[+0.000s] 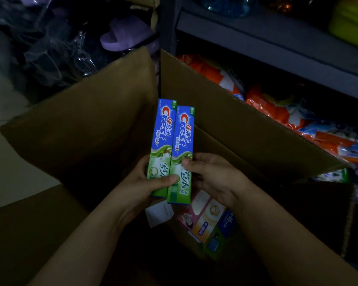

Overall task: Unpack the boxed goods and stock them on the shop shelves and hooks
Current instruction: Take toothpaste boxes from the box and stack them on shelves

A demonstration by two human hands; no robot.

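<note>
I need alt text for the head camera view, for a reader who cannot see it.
Two hands, left hand and right hand, hold two Crest toothpaste boxes side by side above an open cardboard carton containing more packaged goods, beside a dim shop shelf.

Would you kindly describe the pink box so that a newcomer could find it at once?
Look into the open cardboard carton below the grey shelf. Under the right hand, beneath the two blue-green toothpaste boxes, lies the pink box, the only pink-and-cream pack there.

Raised cardboard flaps wall the carton's dark opening; goods boxes crowd its right.
</note>
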